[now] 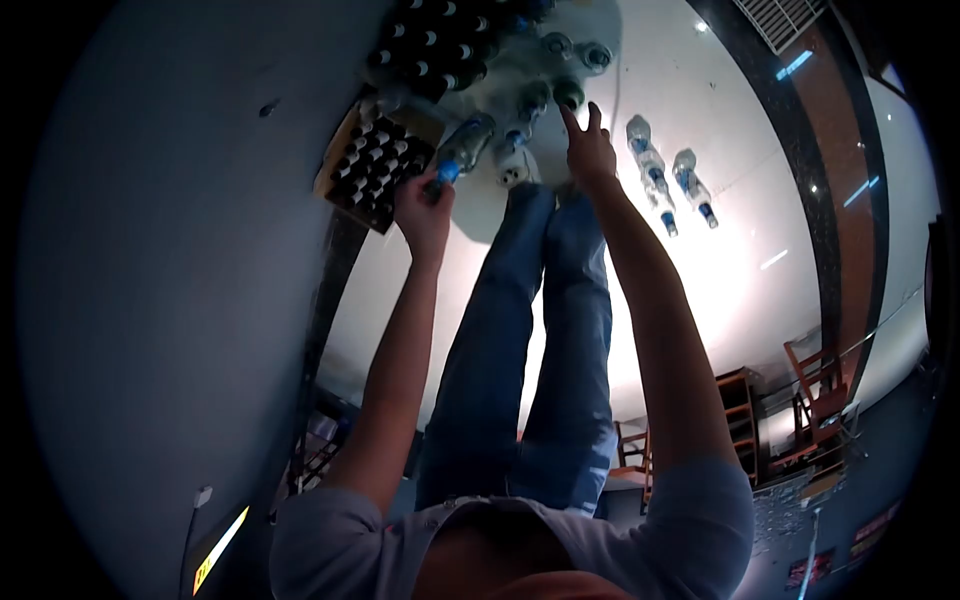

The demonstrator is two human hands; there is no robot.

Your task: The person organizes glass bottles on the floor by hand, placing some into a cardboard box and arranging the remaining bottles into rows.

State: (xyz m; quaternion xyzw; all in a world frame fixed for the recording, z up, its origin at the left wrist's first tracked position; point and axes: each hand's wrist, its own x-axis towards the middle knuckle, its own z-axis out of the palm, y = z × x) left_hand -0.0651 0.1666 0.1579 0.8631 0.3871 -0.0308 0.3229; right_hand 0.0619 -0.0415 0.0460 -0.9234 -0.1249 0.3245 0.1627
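Dark bottles (430, 40), far left, and wire rack (783, 18), far right, cut off by top edge. Left hand (425, 205) hides end of clear bottle (470, 140). Right hand (590, 150) touching green bottle (568, 94) or not: unclear. Sign (221, 550), near left, unreadable.

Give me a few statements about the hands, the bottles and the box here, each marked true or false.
1. The left hand holds a clear bottle by its blue end. True.
2. The right hand is gripping a wooden chair. False: its fingers are spread near a green bottle.
3. Many dark bottles stand in a cardboard box. True.
4. The person is wearing red shorts. False: they are wearing blue jeans.
5. More clear bottles are on the floor to the right of the right hand. True.
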